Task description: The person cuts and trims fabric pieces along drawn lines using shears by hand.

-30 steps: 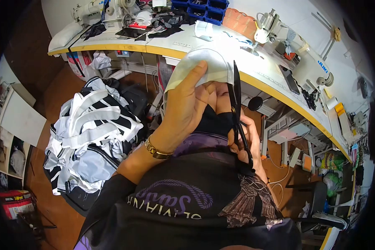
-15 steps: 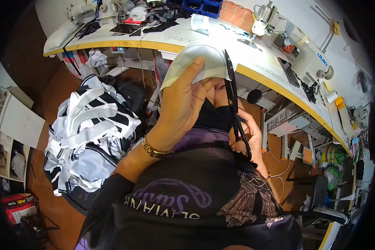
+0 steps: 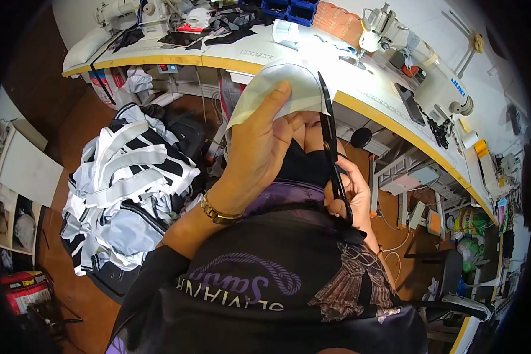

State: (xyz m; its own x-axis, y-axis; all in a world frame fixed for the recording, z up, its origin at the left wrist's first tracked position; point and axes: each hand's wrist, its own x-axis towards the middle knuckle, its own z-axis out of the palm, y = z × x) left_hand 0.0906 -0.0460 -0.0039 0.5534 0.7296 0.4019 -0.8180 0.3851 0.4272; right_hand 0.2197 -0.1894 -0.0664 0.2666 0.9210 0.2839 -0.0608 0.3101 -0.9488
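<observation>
My left hand (image 3: 256, 144) pinches a curved white fabric piece (image 3: 289, 88), thumb on top and fingers beneath. A dark seam line runs along the rounded edge of the piece. My right hand (image 3: 353, 192) is wrapped round the handles of large black scissors (image 3: 329, 133). The scissors point upward, with their blades close together at the right edge of the fabric. Whether cloth lies between the blades cannot be made out.
A heap of white and black fabric pieces (image 3: 124, 189) lies on the left. Ahead, a white table (image 3: 259, 56) with a yellow edge carries sewing machines (image 3: 428, 74), blue bins (image 3: 289, 10) and dark scraps. A black chair (image 3: 439, 274) stands at the lower right.
Compared with a second ago, the fabric and scissors sit slightly further left in view, and the blades have moved from wider apart at the handles to closer together.
</observation>
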